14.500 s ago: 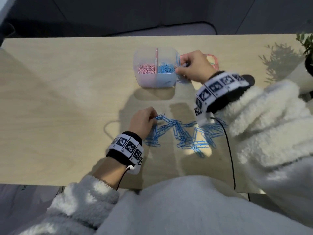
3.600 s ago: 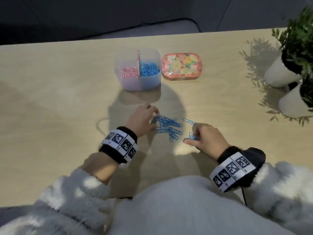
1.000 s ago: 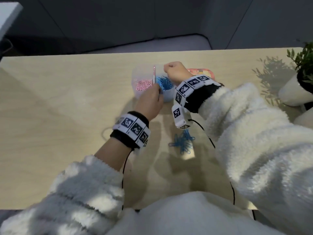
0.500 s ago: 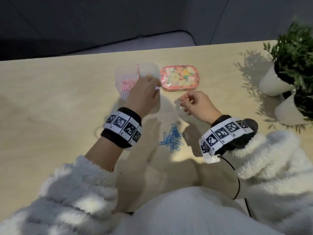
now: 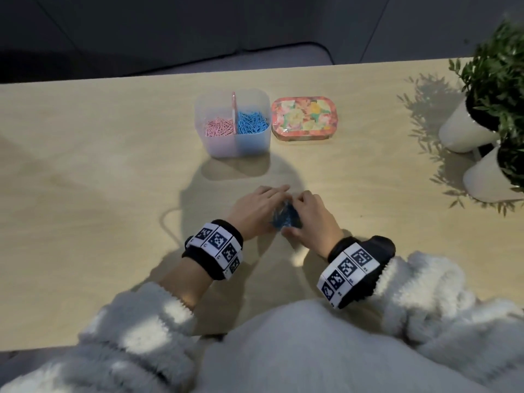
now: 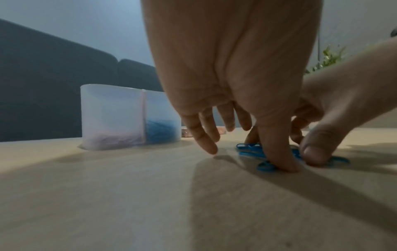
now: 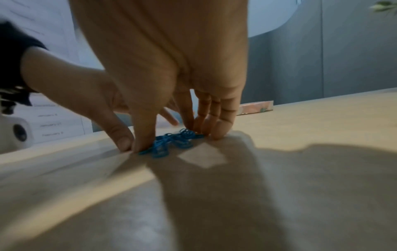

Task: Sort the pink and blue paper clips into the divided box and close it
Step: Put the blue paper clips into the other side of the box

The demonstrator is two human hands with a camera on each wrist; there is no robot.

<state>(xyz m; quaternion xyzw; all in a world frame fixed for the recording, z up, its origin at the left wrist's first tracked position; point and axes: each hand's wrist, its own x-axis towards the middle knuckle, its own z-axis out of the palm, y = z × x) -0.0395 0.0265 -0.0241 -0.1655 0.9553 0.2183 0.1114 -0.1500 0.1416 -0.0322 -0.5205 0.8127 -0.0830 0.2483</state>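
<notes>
A translucent divided box (image 5: 256,143) stands open at the far middle of the table. Pink clips (image 5: 218,129) fill its left compartment, blue clips (image 5: 252,124) its right. A small pile of blue paper clips (image 5: 285,216) lies on the table nearer me. My left hand (image 5: 259,205) and right hand (image 5: 310,214) flank that pile, fingertips down on the wood. In the left wrist view my left thumb (image 6: 277,152) presses on the blue clips (image 6: 250,149). The right wrist view shows my right fingers (image 7: 214,125) straight behind the pile (image 7: 171,141), the thumb in front.
The box's floral lid (image 5: 304,119) lies flat just right of the box. Two white pots with green plants (image 5: 465,129) stand at the far right edge. The table's near edge runs under my sleeves.
My left hand has come back from the box and my right hand down from beside the lid. Both now press around the blue clip pile.
</notes>
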